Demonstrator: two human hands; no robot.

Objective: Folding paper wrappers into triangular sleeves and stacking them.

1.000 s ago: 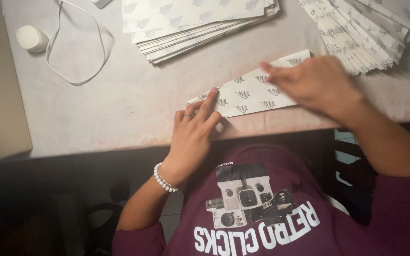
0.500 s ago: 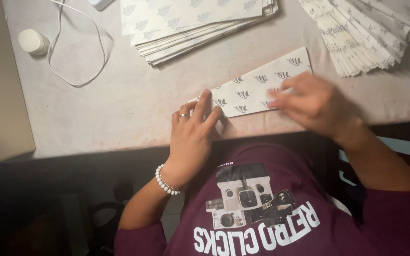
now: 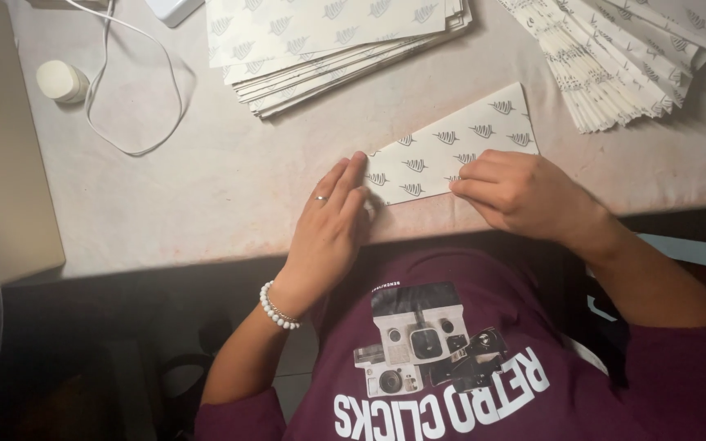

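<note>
**Both hands flat on a folded patterned sheet at the near edge of the table**

At the far left a small white round cap [image 3: 62, 81] stands on the pale table [image 3: 206, 204], with a thin white cord [image 3: 136, 98] looping beside it toward a white block at the far edge. Nearer the middle, the left hand [image 3: 332, 224] lies palm down with its fingers [image 3: 345, 181] stretched out and released, gripping nothing, their tips pressing the left end of the cream paper sheet printed with grey leaf marks [image 3: 443, 151]. That sheet lies slanted near the table's near edge, its right corner pointing far and right. The right hand [image 3: 525, 196] rests on its near right part, fingers curled and bearing down on the paper's edge; whether they pinch a layer I cannot tell.

To crease it cleanly, my judgement is that the left hand should pin its end firmly while the right runs along the edge with even pressure.

Far of the sheet sits a fanned stack of like patterned sheets [image 3: 328, 41], and at the far right a second spread pile [image 3: 639, 57]. Both lie apart from the hands and block nothing.
</note>
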